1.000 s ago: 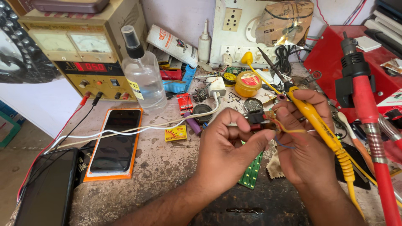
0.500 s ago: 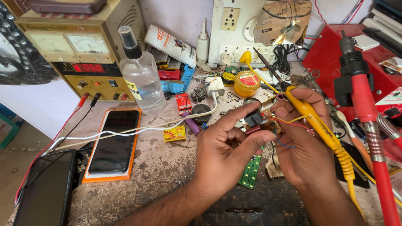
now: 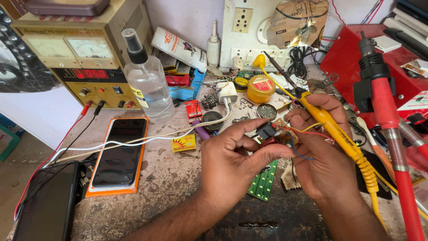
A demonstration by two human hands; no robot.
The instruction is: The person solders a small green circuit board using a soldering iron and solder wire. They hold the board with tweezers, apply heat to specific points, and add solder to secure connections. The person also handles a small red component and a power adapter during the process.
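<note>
Evidently soldering: the left hand (image 3: 232, 165) pinches a small wired component (image 3: 269, 134) above the bench (image 3: 169, 187), right of the phone (image 3: 118, 154); the right hand (image 3: 325, 156) closes around a yellow soldering iron (image 3: 330, 125). Next, I'd judge, needs a steady tip.

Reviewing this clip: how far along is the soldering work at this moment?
Done: wires already run to the small component. In hand: the left hand pinches the component, while the right hand also grips the yellow soldering iron, its tip raised and pointing away from the part. Left: the iron has not been brought to any joint; the green circuit strip lies untouched on the bench.
</note>
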